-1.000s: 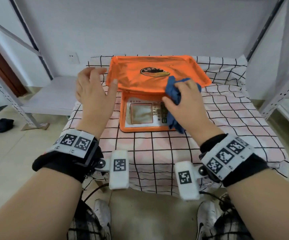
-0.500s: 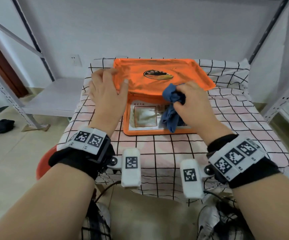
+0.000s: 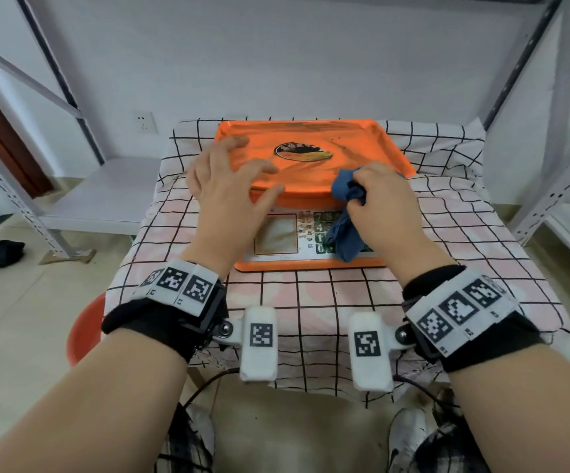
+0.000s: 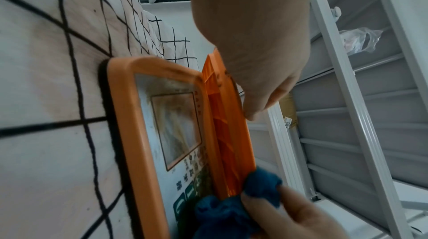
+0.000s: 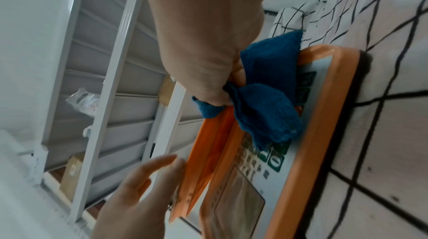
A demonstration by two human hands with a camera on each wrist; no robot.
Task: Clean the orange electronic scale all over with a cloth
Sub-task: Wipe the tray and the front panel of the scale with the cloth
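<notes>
Grey metal shelving (image 3: 550, 138) flanks a small table under a pink, black-gridded tablecloth (image 3: 447, 233), and on that tablecloth sits the orange electronic scale (image 3: 311, 264), its weighing tray (image 3: 362, 145) at the far end. An oval logo (image 3: 302, 152) marks the tray's middle; its lettering is too blurred to read. Near the scale's front edge, the keypad (image 3: 319, 230) shows green keys with 7, 8, 4, 1 and 0 legible, beside a smudged display window (image 3: 276, 235). Left hand (image 3: 224, 186) lies flat on the tray's left side, fingers spread and straight. Right hand (image 3: 382, 203) is bunched tight around the blue cloth (image 3: 346, 213), pressing it at the tray's front edge, over the keypad.
</notes>
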